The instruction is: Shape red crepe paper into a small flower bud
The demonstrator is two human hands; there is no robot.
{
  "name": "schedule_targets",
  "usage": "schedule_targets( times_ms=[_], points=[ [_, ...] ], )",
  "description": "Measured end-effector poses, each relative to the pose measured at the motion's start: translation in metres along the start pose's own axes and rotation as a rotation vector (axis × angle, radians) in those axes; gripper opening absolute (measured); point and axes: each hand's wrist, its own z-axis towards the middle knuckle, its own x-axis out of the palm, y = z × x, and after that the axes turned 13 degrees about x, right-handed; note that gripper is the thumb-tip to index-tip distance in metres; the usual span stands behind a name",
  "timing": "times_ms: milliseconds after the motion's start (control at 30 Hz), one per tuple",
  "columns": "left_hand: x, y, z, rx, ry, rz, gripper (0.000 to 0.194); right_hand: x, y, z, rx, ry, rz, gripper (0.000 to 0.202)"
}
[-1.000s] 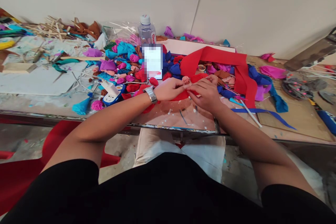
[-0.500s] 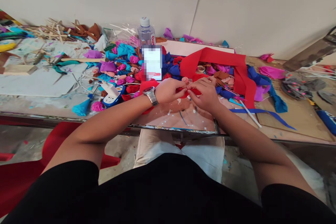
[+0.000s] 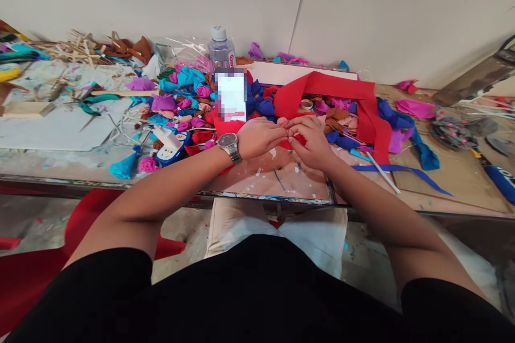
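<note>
My left hand (image 3: 261,138), with a metal watch (image 3: 229,144) on its wrist, and my right hand (image 3: 309,140) meet fingertip to fingertip above the front of the table. Both are closed in a pinch. Red material (image 3: 296,142) shows between and beneath the fingers; what exactly each hand grips is too small to make out. Just beyond the fingertips is a small pink crumpled piece (image 3: 283,121). A wide red strip (image 3: 333,84) loops behind my right hand, and many coloured crumpled pieces lie around.
A phone (image 3: 231,97) stands before a plastic bottle (image 3: 221,53). On the left are a blue power socket (image 3: 174,154), green-handled pliers (image 3: 90,106) and wood sticks (image 3: 84,47). A blue ribbon (image 3: 418,173) and a white stick (image 3: 384,172) lie right.
The fingers of my left hand have straightened and its thumb is now hidden beneath them. My right fingers have shifted slightly at the meeting point. The view has moved a little.
</note>
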Motion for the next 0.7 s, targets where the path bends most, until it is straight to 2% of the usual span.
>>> schedule_targets(
  times_ms=[167, 333, 500, 700],
  points=[
    [0.003, 0.004, -0.002, -0.112, 0.02, -0.089, 0.039, -0.002, 0.0, 0.001, -0.044, -0.036, -0.016, 0.013],
    [-0.008, -0.003, 0.002, -0.173, 0.045, -0.17, 0.037, -0.004, -0.002, 0.002, -0.01, -0.027, -0.033, 0.004],
    [-0.018, -0.005, 0.003, -0.207, 0.048, -0.324, 0.027, -0.004, -0.002, 0.001, -0.022, 0.027, -0.032, 0.005],
    [-0.018, -0.001, 0.003, -0.222, 0.082, -0.464, 0.028, -0.003, 0.0, 0.0, 0.024, 0.04, -0.05, 0.006]
  ],
)
